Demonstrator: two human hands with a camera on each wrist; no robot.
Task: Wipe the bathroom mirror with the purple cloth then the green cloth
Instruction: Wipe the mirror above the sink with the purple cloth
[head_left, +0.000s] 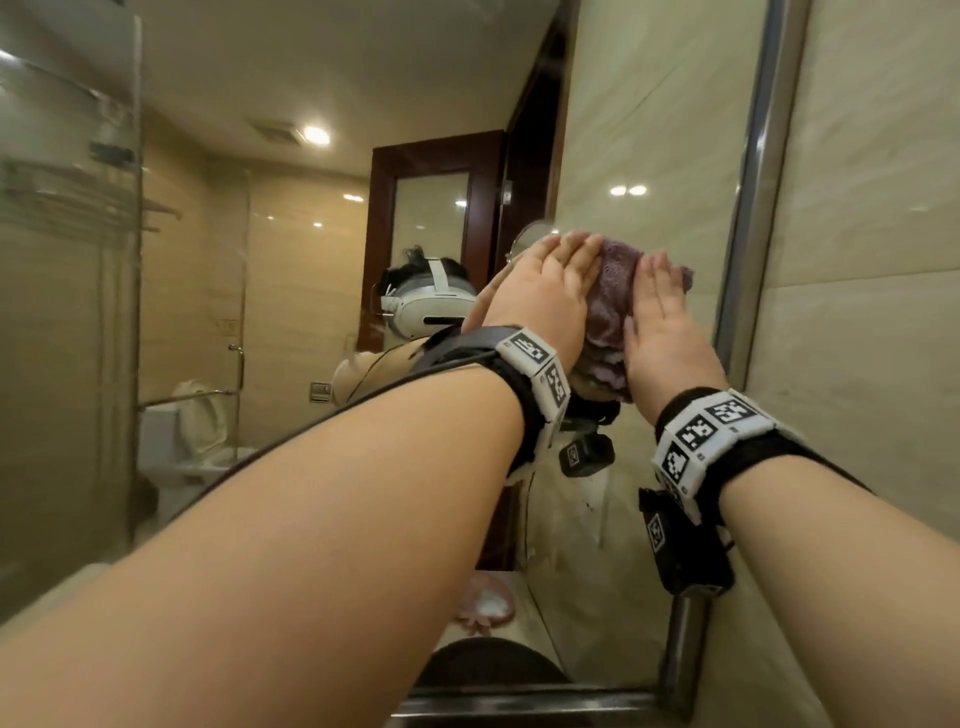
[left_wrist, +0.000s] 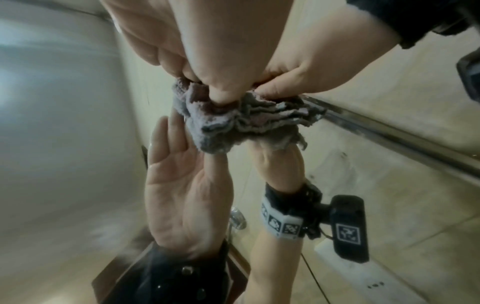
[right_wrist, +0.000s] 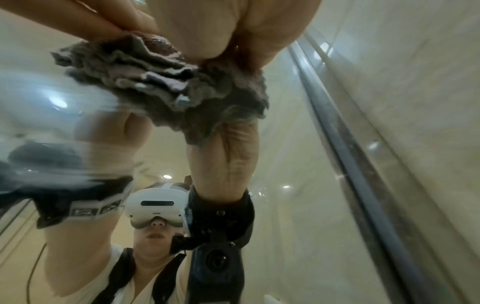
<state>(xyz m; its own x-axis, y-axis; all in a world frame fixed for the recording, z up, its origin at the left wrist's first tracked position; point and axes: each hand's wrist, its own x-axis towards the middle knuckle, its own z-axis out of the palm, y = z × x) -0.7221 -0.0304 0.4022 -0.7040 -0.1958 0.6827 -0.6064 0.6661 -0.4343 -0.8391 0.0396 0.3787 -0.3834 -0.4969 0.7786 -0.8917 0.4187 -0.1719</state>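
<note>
Purple cloth (head_left: 613, 312): one, bunched, pressed on mirror (head_left: 311, 260) by two flat hands: left hand (head_left: 540, 296), right hand (head_left: 665, 332).

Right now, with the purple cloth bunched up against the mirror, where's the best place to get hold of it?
Probably the thick bunched middle of the purple cloth, coming flat from the front. It lies folded against the mirror, so only its outer face is free; the left hand and right hand already press there.
</note>
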